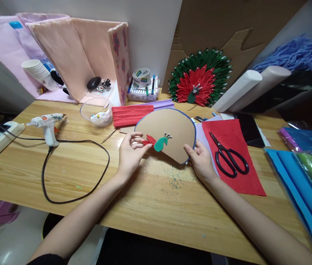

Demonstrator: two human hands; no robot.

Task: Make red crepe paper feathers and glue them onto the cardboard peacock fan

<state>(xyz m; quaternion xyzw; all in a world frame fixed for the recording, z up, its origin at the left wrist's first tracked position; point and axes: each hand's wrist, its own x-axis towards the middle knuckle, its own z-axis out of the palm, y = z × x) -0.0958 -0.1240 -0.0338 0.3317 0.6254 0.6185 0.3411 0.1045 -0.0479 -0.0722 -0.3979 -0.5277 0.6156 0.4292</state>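
The left hand [130,154] pinches a small red paper petal [148,140] between thumb and fingertips, the other fingers loosely curled. The petal lies on the cardboard fan [169,123], its long axis running left to right and its tip touching the green peacock body [160,144], whose neck rises up and to the right. The right hand [200,161] grips the fan's lower right edge, fingers closed on it. The fan lies flat on the wooden table [158,195], rounded edge away. Scissors [229,157] rest on a red sheet [237,180] to the right, and a glue gun [48,124] stands well to the left.
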